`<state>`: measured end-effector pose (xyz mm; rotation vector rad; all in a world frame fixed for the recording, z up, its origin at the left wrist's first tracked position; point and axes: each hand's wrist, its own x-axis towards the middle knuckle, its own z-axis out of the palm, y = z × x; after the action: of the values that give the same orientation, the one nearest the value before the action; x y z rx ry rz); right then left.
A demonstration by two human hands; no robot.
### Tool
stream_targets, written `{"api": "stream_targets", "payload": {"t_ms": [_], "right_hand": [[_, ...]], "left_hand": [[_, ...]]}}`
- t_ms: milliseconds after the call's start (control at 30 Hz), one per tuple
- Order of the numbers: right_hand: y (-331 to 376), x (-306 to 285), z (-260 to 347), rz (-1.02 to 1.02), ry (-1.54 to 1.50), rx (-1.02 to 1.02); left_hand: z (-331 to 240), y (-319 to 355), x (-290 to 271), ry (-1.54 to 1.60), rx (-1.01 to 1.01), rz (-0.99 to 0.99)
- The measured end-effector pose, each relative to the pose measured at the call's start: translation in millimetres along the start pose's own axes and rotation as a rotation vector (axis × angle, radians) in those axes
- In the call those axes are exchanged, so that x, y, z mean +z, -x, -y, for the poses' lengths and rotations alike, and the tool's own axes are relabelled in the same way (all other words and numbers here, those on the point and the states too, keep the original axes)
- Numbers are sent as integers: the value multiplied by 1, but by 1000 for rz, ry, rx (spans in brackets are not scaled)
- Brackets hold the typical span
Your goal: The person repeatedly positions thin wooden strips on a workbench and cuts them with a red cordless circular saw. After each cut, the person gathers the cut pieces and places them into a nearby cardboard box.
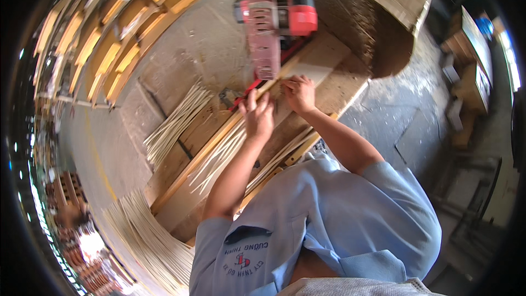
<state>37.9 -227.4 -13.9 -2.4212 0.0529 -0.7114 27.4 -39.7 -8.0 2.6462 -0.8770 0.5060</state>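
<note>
Both hands, left hand [258, 116] and right hand [299, 93], grip closed on a long pale wooden strip [219, 140] by the red power saw [276, 19] at twelve o'clock, with bare wooden desk [334, 85] edge at three o'clock.

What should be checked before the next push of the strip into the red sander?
1. Left hand on the thin pale wooden strip: ok, it presses the strip down.
2. Right hand grip near the red and grey benchtop sander: ok, fingers on the strip's end.
3. Fingertips apart from the sander's moving face: cannot tell, they sit very close.
4. Strip flat on the wooden work board: ok, as far as seen.
5. Loose pale strips beside the board out of the path: ok.
6. Sander running: cannot tell.
</note>
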Motion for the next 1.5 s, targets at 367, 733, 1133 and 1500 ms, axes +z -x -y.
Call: {"api": "stream_targets", "payload": {"t_ms": [367, 733, 1133, 1500], "right_hand": [[22, -21, 6, 442, 172, -319], [23, -30, 16, 751, 530, -233], [33, -27, 10, 568, 505, -299], [36, -33, 23, 528, 325, -162]], "left_hand": [[-12, 0, -3, -64, -39, 39], [-11, 1, -8, 212, -105, 123], [-12, 5, -16, 343, -294, -193], [5, 6, -18, -46, 32, 64]]}}
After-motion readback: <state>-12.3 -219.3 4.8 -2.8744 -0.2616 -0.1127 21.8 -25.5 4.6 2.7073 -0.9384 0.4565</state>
